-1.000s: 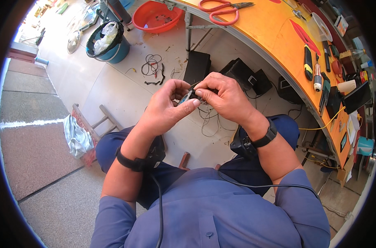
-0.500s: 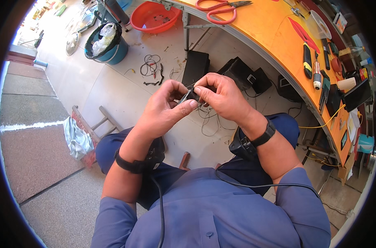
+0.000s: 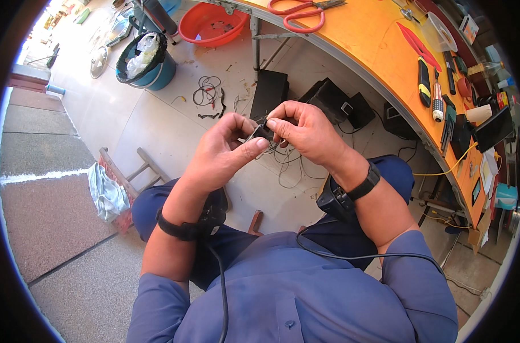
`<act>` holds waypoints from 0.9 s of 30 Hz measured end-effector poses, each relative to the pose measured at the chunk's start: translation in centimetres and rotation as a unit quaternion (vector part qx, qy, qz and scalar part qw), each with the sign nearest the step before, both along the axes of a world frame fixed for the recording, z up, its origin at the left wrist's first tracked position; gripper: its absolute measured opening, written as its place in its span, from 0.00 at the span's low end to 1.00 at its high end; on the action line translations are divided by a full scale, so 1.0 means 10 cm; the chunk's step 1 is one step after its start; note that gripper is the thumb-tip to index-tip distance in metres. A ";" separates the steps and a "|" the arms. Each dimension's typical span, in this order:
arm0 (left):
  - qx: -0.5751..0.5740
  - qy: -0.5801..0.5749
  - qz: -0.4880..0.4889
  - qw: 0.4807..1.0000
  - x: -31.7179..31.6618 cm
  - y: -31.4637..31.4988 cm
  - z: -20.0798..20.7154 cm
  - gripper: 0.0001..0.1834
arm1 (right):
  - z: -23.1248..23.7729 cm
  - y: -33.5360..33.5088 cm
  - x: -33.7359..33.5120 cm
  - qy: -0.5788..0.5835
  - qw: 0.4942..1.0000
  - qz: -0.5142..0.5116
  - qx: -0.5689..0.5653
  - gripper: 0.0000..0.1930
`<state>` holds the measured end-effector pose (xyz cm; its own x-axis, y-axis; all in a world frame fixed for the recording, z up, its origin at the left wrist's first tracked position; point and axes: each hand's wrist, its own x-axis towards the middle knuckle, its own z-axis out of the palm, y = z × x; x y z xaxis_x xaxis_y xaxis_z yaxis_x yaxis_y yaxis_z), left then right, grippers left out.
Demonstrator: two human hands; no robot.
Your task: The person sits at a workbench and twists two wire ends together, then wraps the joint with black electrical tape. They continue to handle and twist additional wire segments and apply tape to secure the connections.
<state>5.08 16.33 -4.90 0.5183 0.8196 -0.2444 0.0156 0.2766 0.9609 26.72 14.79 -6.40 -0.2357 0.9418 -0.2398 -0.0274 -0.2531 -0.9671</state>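
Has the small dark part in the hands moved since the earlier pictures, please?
No. The small dark part, pinched between left hand and right hand, sits in the same spot against the black box on the floor.

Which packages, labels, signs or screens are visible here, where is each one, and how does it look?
Dark tablet-like screen: right end of the orange workbench, propped tilted, rectangular, black, unlit.
Small screen device: near the bench's right edge, slim, dark with a bluish face.
Colourful packet: far upper right on the bench, small, too blurred to describe further.
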 end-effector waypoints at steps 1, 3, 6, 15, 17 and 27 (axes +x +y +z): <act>0.000 -0.002 -0.002 1.000 -0.01 0.00 0.00 0.17 | 0.00 0.00 0.00 -0.002 1.000 0.000 -0.001 0.08; 0.001 0.006 -0.012 1.000 -0.02 0.02 -0.01 0.15 | 0.00 0.00 -0.02 0.007 1.000 -0.013 0.004 0.08; 0.019 0.023 -0.031 0.999 -0.05 0.03 0.00 0.13 | 0.01 0.00 -0.03 0.027 0.999 -0.016 -0.014 0.08; 0.063 0.001 -0.020 0.998 -0.08 0.04 0.01 0.14 | 0.05 0.00 0.03 0.086 0.994 0.033 -0.054 0.08; 0.070 0.001 -0.016 0.997 -0.08 0.04 0.00 0.14 | 0.05 0.00 0.02 0.077 0.995 0.029 -0.049 0.07; 0.064 0.008 -0.034 0.997 -0.08 0.07 -0.01 0.16 | 0.04 -0.01 0.04 0.021 1.000 0.009 -0.012 0.07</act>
<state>4.24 17.06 -4.98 0.5708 0.8075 -0.1489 0.0458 0.1498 0.9877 27.10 14.71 -5.97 -0.2633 0.9310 -0.2528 -0.0620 -0.2778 -0.9586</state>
